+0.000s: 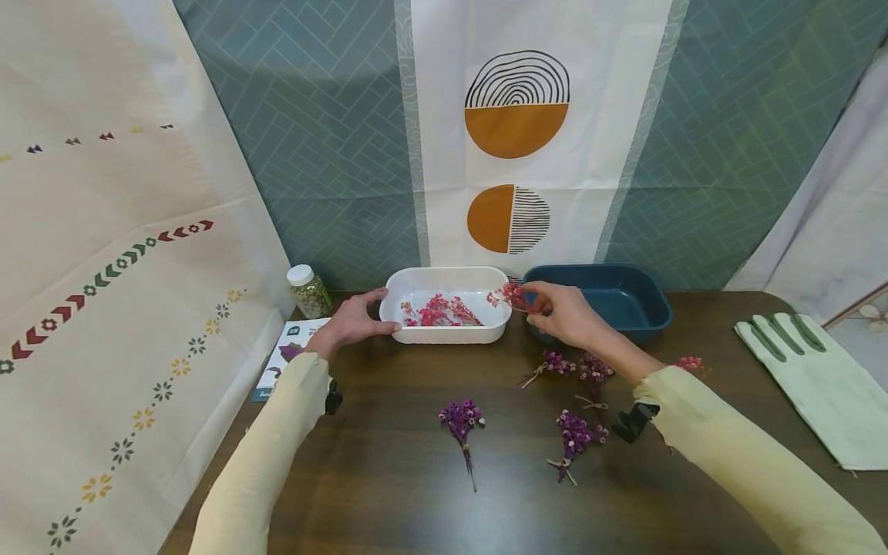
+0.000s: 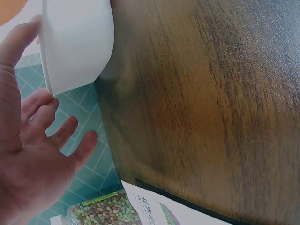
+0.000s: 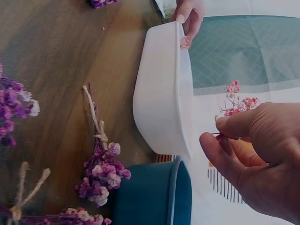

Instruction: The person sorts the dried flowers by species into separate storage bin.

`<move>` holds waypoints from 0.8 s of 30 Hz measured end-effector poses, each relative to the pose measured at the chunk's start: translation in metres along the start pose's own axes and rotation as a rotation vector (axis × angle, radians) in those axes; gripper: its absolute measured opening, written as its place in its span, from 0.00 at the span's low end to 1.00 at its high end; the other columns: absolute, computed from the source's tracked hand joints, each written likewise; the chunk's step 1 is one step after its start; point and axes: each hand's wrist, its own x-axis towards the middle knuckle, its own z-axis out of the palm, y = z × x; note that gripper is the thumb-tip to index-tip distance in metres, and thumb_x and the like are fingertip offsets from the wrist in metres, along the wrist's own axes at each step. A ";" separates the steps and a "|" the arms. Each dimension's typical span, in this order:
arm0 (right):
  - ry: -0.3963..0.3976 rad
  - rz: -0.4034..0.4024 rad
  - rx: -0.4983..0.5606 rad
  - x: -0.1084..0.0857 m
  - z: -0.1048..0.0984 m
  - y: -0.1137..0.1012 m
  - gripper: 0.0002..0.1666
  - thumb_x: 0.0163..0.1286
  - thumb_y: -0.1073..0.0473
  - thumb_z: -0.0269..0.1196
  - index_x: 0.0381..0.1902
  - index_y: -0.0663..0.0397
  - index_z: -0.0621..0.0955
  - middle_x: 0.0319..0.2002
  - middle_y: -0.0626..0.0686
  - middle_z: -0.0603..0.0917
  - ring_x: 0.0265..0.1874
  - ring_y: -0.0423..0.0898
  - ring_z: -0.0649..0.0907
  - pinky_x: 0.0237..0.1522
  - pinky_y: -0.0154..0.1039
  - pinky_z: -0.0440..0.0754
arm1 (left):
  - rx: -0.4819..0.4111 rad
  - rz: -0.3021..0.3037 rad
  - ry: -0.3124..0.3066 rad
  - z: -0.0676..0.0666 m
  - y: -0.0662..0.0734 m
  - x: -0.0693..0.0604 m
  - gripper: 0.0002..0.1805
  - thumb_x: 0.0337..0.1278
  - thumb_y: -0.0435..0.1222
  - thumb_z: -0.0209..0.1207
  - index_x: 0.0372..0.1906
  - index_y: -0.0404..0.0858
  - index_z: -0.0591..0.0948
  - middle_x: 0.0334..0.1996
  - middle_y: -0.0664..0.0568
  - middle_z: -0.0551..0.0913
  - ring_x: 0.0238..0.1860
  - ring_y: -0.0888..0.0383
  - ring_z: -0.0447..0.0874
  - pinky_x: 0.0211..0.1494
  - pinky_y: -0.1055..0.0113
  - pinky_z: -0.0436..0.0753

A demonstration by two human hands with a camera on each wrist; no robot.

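Observation:
In the head view my left hand (image 1: 354, 316) holds the left end of a white rectangular tub (image 1: 444, 334), thumb at the near corner and index finger at the far one. Its other fingers spread away from the wall in the left wrist view. Sprigs of small red-pink dried flowers (image 1: 444, 311) lie inside the tub. Over the gap between this tub and a dark blue tub (image 1: 627, 301), my right hand (image 1: 563, 312) pinches the thin stem of a pink dried flower sprig (image 3: 236, 101) between thumb and index finger. The sprig's head points towards the white tub.
Small tied bunches of purple dried flowers (image 1: 574, 435) lie on the wooden table (image 1: 375, 478), one bunch (image 1: 461, 420) nearer the middle. More pink flowers (image 1: 688, 363) show beside my right forearm. A capped jar (image 1: 310, 293) and a printed card (image 1: 291, 339) stand left; a pale glove (image 1: 819, 385) lies right.

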 end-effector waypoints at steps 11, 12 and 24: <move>-0.042 0.047 0.007 0.023 0.010 -0.004 0.30 0.67 0.70 0.65 0.66 0.65 0.73 0.37 0.59 0.84 0.28 0.48 0.84 0.31 0.43 0.84 | 0.012 0.013 0.000 -0.001 0.000 -0.001 0.51 0.51 0.52 0.71 0.77 0.37 0.62 0.73 0.39 0.63 0.72 0.39 0.60 0.69 0.38 0.64; -0.042 0.041 -0.001 0.025 0.011 -0.004 0.30 0.66 0.70 0.66 0.66 0.66 0.73 0.37 0.60 0.84 0.28 0.48 0.84 0.31 0.43 0.85 | 0.013 0.016 0.000 -0.001 0.000 -0.001 0.51 0.50 0.52 0.71 0.77 0.37 0.62 0.73 0.39 0.63 0.72 0.39 0.60 0.69 0.38 0.64; -0.072 0.043 -0.097 0.056 0.024 -0.004 0.29 0.66 0.68 0.65 0.65 0.65 0.75 0.36 0.58 0.84 0.30 0.51 0.81 0.32 0.43 0.83 | 0.021 0.022 0.008 0.000 -0.001 0.001 0.51 0.50 0.52 0.71 0.76 0.36 0.62 0.73 0.39 0.63 0.73 0.40 0.60 0.70 0.39 0.63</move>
